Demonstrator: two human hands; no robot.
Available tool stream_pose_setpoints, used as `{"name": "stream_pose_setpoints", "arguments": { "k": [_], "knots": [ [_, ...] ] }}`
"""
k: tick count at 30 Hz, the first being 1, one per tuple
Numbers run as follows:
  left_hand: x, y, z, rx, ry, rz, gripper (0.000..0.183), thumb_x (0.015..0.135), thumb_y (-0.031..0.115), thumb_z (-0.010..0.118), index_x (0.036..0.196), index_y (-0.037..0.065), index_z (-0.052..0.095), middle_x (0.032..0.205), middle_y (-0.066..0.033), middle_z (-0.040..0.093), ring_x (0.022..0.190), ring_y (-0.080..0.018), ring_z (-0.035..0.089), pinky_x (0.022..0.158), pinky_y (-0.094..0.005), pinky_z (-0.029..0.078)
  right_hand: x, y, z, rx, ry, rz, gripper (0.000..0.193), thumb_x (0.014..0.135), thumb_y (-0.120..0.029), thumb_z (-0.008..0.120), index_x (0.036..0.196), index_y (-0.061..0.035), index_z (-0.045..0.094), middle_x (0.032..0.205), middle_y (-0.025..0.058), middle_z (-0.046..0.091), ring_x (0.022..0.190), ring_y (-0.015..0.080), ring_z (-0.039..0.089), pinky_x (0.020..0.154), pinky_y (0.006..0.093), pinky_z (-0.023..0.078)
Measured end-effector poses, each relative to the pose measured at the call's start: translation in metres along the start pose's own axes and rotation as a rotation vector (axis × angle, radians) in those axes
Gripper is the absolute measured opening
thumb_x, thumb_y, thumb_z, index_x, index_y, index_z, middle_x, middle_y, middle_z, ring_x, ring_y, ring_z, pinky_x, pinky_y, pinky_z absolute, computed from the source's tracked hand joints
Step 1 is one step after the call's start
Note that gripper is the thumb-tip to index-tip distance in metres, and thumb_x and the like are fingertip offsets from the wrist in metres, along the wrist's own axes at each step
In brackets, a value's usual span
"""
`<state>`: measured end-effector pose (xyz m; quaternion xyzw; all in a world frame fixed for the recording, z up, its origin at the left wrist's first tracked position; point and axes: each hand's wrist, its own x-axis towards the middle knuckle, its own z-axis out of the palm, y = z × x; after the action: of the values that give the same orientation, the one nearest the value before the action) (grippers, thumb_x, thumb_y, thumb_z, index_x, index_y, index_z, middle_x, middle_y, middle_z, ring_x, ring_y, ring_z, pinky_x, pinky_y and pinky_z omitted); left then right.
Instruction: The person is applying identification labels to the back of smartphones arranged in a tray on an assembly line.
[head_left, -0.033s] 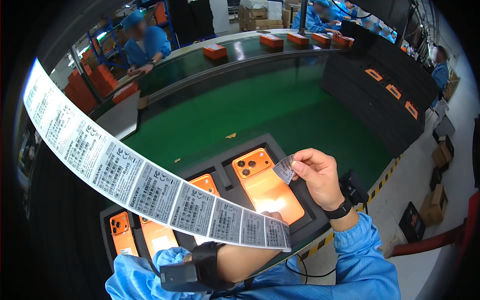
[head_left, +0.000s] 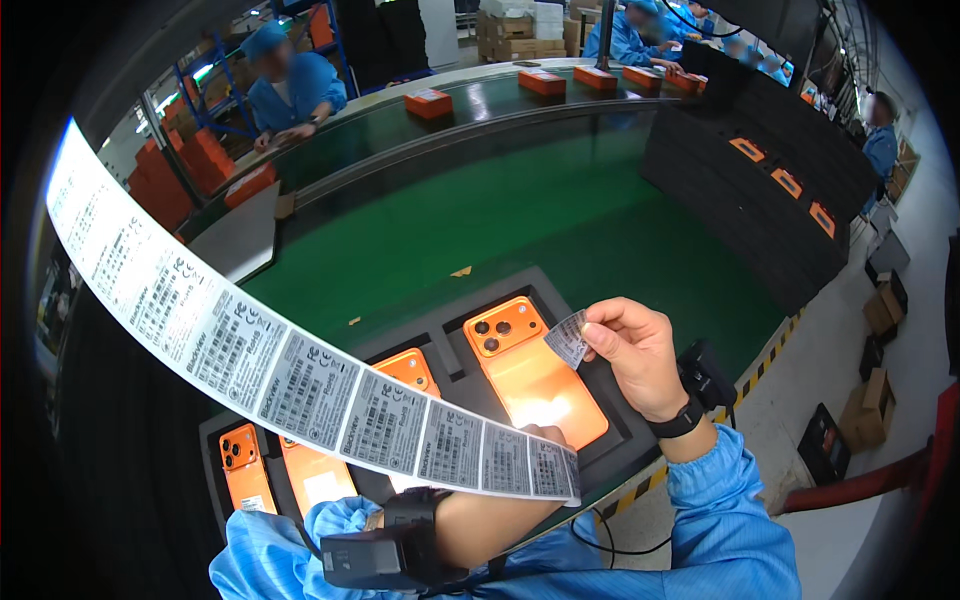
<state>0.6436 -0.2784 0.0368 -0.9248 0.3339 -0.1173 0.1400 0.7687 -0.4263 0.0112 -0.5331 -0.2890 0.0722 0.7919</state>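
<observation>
My right hand (head_left: 632,350) pinches a small silvery printed label (head_left: 567,340) between thumb and forefinger, above the right edge of an orange phone (head_left: 535,385). That phone lies back up in a dark foam tray (head_left: 465,350), its three lenses at the far end. A long strip of printed labels (head_left: 300,385) arches from the upper left across my left forearm. Its near end is at my left hand (head_left: 548,435), which is closed on it by the phone's lower end; the strip hides most of those fingers. Further orange phones (head_left: 243,465) sit in the tray to the left, partly covered by the strip.
A green work surface (head_left: 440,230) extends beyond the tray. Orange boxes (head_left: 428,103) stand along the far conveyor, where co-workers in blue (head_left: 293,95) sit. Stacked black foam trays (head_left: 760,160) rise at the right. Cardboard boxes (head_left: 868,408) lie on the floor.
The label strip has shifted very slightly. A co-worker's hands at the far left have moved a little. My right hand and the label stay in place.
</observation>
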Motion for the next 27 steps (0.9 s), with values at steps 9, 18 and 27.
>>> {"name": "stream_pose_setpoints", "arguments": {
  "k": [9,18,27],
  "knots": [
    [-0.005,-0.011,0.017,-0.611,0.081,-0.189,0.013,0.084,0.017,0.050,0.079,0.006,0.054,0.072,-0.0071,0.052,0.064,-0.0220,0.055,0.058,-0.0304,0.044,0.003,0.001,-0.001,-0.066,0.013,-0.022,0.012,0.087,-0.006,0.060,0.096,0.0021,0.060,0.082,0.0045,0.062,0.072,0.0077,0.057,0.066,0.0203,0.048],
    [0.034,-0.072,0.038,-0.570,0.321,-0.221,0.011,0.074,0.010,0.059,0.074,-0.001,0.058,0.075,-0.0189,0.058,0.072,-0.0320,0.059,0.068,-0.0421,0.047,-0.001,-0.001,-0.006,0.088,0.027,-0.045,0.012,0.086,-0.006,0.062,0.095,0.0010,0.060,0.082,0.0028,0.061,0.073,0.0078,0.056,0.069,0.0201,0.047],
    [0.012,-0.119,0.051,-1.650,0.547,-0.969,0.014,0.087,0.008,0.050,0.080,-0.002,0.056,0.072,-0.0076,0.058,0.048,-0.0077,0.045,0.044,-0.0227,0.043,0.019,0.002,-0.007,-0.656,-0.483,-0.263,0.007,0.077,-0.010,0.068,0.079,-0.0063,0.063,0.071,0.0002,0.059,0.072,0.0153,0.052,0.078,0.0298,0.037]
  ]
}}
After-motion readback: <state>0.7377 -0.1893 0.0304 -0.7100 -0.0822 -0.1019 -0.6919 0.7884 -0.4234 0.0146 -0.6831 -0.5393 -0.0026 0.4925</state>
